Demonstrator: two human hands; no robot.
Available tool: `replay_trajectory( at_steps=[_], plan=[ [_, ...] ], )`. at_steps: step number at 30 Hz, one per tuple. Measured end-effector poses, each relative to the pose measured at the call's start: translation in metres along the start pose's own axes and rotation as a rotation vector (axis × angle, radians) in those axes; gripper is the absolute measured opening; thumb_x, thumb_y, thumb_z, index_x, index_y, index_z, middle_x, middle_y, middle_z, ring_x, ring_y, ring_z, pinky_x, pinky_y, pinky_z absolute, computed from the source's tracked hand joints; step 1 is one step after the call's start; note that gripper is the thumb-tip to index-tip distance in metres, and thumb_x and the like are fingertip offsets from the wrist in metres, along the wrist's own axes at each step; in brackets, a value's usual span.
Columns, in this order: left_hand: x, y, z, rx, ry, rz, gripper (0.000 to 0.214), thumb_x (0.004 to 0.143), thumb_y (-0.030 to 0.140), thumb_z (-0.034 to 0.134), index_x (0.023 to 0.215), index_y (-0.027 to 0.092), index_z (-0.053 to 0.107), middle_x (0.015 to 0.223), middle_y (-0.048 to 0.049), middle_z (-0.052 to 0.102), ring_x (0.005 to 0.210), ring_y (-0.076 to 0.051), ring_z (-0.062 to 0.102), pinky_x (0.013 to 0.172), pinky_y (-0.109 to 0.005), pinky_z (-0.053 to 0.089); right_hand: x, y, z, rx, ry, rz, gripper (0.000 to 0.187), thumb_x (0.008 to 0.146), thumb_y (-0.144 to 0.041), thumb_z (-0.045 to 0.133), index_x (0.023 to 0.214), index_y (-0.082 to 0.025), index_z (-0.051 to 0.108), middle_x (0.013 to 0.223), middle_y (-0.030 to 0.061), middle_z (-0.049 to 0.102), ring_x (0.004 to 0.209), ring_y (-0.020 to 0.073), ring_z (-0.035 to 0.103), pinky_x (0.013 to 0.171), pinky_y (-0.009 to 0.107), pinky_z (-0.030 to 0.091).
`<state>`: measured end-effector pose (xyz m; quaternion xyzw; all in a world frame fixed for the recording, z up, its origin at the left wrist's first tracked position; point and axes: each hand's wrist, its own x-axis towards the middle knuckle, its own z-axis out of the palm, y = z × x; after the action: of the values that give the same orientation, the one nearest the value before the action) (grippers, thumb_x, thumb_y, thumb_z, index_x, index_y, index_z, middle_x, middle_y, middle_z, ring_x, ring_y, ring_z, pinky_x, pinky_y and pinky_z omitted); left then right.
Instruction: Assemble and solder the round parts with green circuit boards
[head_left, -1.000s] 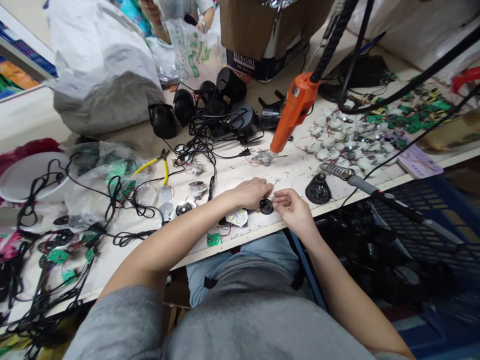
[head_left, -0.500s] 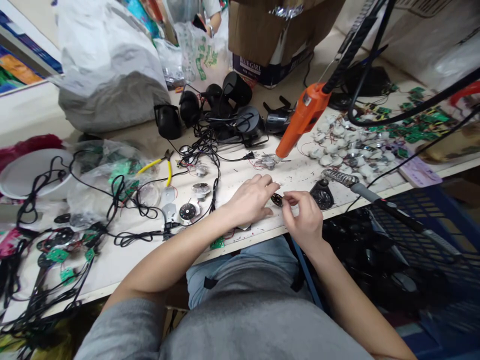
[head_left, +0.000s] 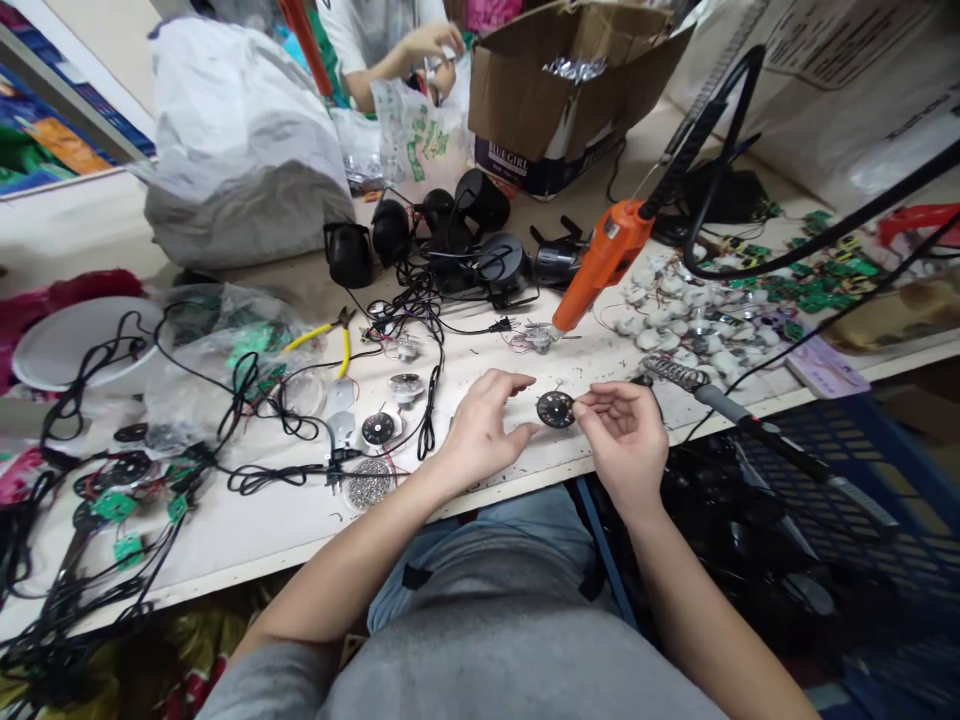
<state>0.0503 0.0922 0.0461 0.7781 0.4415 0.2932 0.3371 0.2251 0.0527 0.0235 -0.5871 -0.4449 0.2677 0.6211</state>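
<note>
Pinching a black disc (head_left: 555, 409), the right hand (head_left: 628, 440) faces the spread left hand (head_left: 484, 430); a carton (head_left: 514, 105) reads "BLUE GIRL".

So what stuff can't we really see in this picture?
In the head view:
Black disc by the right hand: marks too small to read, underside facing away.
Cardboard box: its walls hide most of the inside.
White sack: its own sides hide anything inside.
Other person: head cut off by the top edge.
</note>
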Motion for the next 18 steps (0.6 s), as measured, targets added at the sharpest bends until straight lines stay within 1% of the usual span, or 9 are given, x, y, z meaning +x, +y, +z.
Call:
replay_trajectory(
  at_steps=[2, 4, 6, 8, 10, 11, 13, 16, 18],
  plan=[
    [-0.007, 0.007, -0.005, -0.007, 0.019, 0.062, 0.047, 0.08, 0.019, 0.073, 0.124, 0.022, 0.057, 0.117, -0.008, 0.065, 0.111, -0.025, 0.063, 0.097, -0.042, 0.054, -0.005, -0.011, -0.001, -0.008, -0.012, -0.008, 0.021, 0.077, -0.025, 0.075, 0.094, -0.022, 0.063, 0.079, 0.0005, 0.069, 0.076, 0.0161, 0.071, 0.07, 0.03, 0.061],
    [-0.015, 0.016, -0.009, -0.02, 0.051, 0.109, 0.053, 0.08, 0.022, 0.076, 0.129, 0.024, 0.055, 0.12, -0.0083, 0.064, 0.114, -0.026, 0.062, 0.099, -0.044, 0.054, -0.012, -0.023, -0.004, -0.031, -0.015, -0.068, 0.019, 0.081, -0.022, 0.074, 0.096, -0.023, 0.064, 0.081, 0.0005, 0.069, 0.075, 0.0157, 0.071, 0.068, 0.029, 0.062],
    [-0.025, 0.024, -0.014, -0.007, 0.117, 0.128, 0.056, 0.081, 0.024, 0.077, 0.132, 0.027, 0.053, 0.121, -0.0085, 0.064, 0.115, -0.027, 0.062, 0.098, -0.045, 0.054, -0.019, -0.036, -0.008, -0.06, -0.022, -0.195, 0.02, 0.085, -0.016, 0.071, 0.101, -0.024, 0.064, 0.087, 0.0007, 0.07, 0.076, 0.0147, 0.071, 0.067, 0.027, 0.061],
    [-0.034, 0.031, -0.02, 0.03, 0.189, 0.134, 0.055, 0.082, 0.025, 0.076, 0.132, 0.028, 0.054, 0.121, -0.0087, 0.064, 0.114, -0.027, 0.062, 0.096, -0.045, 0.054, -0.025, -0.046, -0.011, -0.071, -0.064, -0.335, 0.029, 0.085, -0.009, 0.069, 0.108, -0.026, 0.065, 0.091, 0.0007, 0.069, 0.08, 0.0145, 0.07, 0.07, 0.027, 0.061],
    [-0.04, 0.036, -0.026, 0.055, 0.231, 0.141, 0.052, 0.084, 0.026, 0.075, 0.132, 0.028, 0.054, 0.119, -0.0084, 0.065, 0.111, -0.026, 0.063, 0.093, -0.043, 0.055, -0.028, -0.053, -0.012, -0.073, -0.098, -0.419, 0.038, 0.084, -0.003, 0.069, 0.113, -0.027, 0.064, 0.092, 0.0005, 0.069, 0.084, 0.0147, 0.069, 0.074, 0.028, 0.061],
    [-0.041, 0.039, -0.029, 0.057, 0.242, 0.145, 0.05, 0.085, 0.026, 0.073, 0.131, 0.027, 0.055, 0.117, -0.0082, 0.065, 0.109, -0.025, 0.063, 0.091, -0.042, 0.055, -0.029, -0.055, -0.013, -0.071, -0.101, -0.428, 0.04, 0.083, -0.002, 0.069, 0.114, -0.027, 0.064, 0.092, 0.0005, 0.069, 0.085, 0.0148, 0.068, 0.075, 0.028, 0.06],
    [-0.041, 0.041, -0.032, 0.051, 0.261, 0.144, 0.043, 0.087, 0.024, 0.069, 0.128, 0.026, 0.057, 0.113, -0.0075, 0.066, 0.105, -0.023, 0.064, 0.089, -0.04, 0.056, -0.029, -0.056, -0.011, -0.062, -0.095, -0.395, 0.038, 0.083, -0.003, 0.069, 0.113, -0.026, 0.064, 0.092, 0.001, 0.069, 0.084, 0.0151, 0.069, 0.072, 0.028, 0.061],
    [-0.037, 0.038, -0.031, 0.05, 0.294, 0.114, 0.034, 0.087, 0.021, 0.064, 0.121, 0.024, 0.061, 0.109, -0.0069, 0.067, 0.102, -0.023, 0.065, 0.087, -0.039, 0.056, -0.026, -0.051, -0.006, -0.077, -0.046, -0.284, 0.026, 0.085, -0.012, 0.071, 0.107, -0.025, 0.065, 0.09, 0.0016, 0.07, 0.078, 0.0153, 0.07, 0.065, 0.027, 0.061],
    [-0.032, 0.034, -0.027, 0.043, 0.296, 0.083, 0.032, 0.084, 0.02, 0.063, 0.116, 0.023, 0.062, 0.107, -0.0063, 0.069, 0.1, -0.022, 0.065, 0.086, -0.038, 0.056, -0.023, -0.046, -0.001, -0.087, -0.013, -0.206, 0.019, 0.085, -0.018, 0.072, 0.102, -0.024, 0.065, 0.086, 0.0015, 0.071, 0.073, 0.0153, 0.071, 0.064, 0.027, 0.062]
  ],
)
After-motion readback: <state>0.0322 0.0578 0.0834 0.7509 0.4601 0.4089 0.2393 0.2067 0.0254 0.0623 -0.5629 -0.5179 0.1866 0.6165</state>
